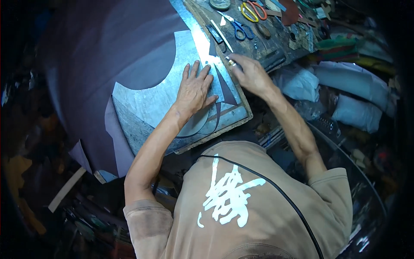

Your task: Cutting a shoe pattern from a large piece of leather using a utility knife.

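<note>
My left hand point(195, 88) lies flat with fingers spread on a pale grey, round-cornered sheet piece point(196, 123) at the near end of the bench. Underneath is a worn grey cutting surface point(133, 112). A large dark purple-brown sheet that looks like leather point(120, 47) spreads to the left and far side, with a curved edge beside the grey area. Narrow dark offcuts point(225, 88) lie right of my left hand. My right hand point(250, 75) is closed at the board's right edge. Something small and shiny shows at its fingers; its kind is hidden.
On the bench at far right lie blue-handled scissors point(242, 31), yellow-handled scissors point(249, 13), orange-handled scissors point(259, 9), a round tin point(220, 4) and a thin white strip point(221, 35). Plastic-wrapped bundles point(355, 113) sit right of the bench. A black cable point(280, 190) crosses my shirt.
</note>
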`<state>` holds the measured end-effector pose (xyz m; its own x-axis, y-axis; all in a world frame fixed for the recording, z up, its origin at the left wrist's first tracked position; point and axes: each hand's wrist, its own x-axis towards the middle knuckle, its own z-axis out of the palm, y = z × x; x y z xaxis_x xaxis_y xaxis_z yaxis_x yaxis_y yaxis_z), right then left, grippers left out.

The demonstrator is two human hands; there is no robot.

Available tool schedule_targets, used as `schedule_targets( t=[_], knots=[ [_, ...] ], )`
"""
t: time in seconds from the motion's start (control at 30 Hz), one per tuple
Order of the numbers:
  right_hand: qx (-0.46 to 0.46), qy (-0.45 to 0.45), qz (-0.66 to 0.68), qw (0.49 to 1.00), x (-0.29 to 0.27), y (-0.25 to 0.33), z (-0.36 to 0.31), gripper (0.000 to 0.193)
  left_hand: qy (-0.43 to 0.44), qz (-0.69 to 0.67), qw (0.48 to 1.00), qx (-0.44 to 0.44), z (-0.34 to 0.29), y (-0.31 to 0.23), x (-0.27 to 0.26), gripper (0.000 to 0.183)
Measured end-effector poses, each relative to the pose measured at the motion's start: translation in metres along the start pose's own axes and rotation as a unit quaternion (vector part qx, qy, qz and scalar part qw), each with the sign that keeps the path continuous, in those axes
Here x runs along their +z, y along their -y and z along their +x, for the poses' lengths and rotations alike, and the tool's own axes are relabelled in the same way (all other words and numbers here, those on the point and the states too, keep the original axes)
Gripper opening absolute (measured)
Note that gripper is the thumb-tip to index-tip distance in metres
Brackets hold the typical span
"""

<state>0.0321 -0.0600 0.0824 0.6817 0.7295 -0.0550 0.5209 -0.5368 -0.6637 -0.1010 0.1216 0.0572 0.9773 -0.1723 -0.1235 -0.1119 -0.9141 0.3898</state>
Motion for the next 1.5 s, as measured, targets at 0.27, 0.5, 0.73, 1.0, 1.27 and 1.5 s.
schedule_targets(
  t=[0.27, 0.5, 0.73, 1.0, 1.27, 1.5],
  knots=[
    [0.08, -0.137, 0.024, 0.987, 0.07, 0.026, -0.028, 0.031, -0.04, 0.007, 0.999, 0.021, 0.001, 0.0, 0.01, 0.067],
    [0.083, -0.144, -0.002, 0.986, 0.076, 0.029, -0.027, 0.029, -0.041, 0.012, 0.999, 0.025, 0.0, 0.002, 0.012, 0.068],
    [0.074, -0.142, -0.013, 0.987, 0.078, 0.029, -0.027, 0.029, -0.043, 0.011, 0.999, 0.022, -0.001, 0.004, 0.015, 0.068],
    [0.085, -0.144, -0.01, 0.986, 0.077, 0.036, -0.025, 0.026, -0.042, 0.01, 0.999, 0.019, 0.001, 0.005, 0.016, 0.067],
    [0.105, -0.133, -0.007, 0.985, 0.076, 0.048, -0.051, 0.026, -0.018, 0.025, 0.999, 0.013, 0.0, 0.003, 0.011, 0.065],
    [0.106, -0.123, 0.001, 0.987, 0.075, 0.06, -0.094, 0.024, -0.025, 0.039, 0.999, 0.01, 0.0, 0.0, 0.01, 0.066]
  ],
)
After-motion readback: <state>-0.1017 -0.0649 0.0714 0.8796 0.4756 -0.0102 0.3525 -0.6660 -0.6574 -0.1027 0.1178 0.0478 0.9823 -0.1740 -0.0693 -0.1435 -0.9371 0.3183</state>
